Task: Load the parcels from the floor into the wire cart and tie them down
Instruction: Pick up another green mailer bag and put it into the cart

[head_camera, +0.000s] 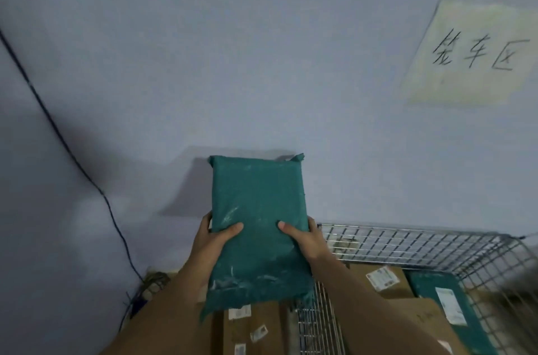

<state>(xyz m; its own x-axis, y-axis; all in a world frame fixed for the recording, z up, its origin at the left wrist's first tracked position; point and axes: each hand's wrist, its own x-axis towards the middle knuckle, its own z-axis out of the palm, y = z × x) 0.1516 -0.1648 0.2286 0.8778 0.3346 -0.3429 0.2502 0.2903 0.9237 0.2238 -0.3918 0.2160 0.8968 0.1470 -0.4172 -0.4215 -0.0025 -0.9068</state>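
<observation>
Inside wire cart (pixel 407 234): cardboard boxes (pixel 419 314), perhaps a teal bag (pixel 428 285). Beside cart, left hand (pixel 215 241), right hand (pixel 302 238) clasping teal parcel (pixel 259 209).

I hold a flat teal plastic-wrapped parcel (pixel 259 223) upright, scuffed with white marks, my left hand (pixel 214 241) and right hand (pixel 304 241) gripping its lower sides, over the wire cart's (pixel 407 241) left edge. Inside the cart lie labelled brown cartons (pixel 401 292) and another teal parcel (pixel 428 287).

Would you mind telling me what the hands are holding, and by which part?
Both hold the green parcel: the left hand grips its left edge, the right hand its right edge, thumbs pressed on the face.
</observation>
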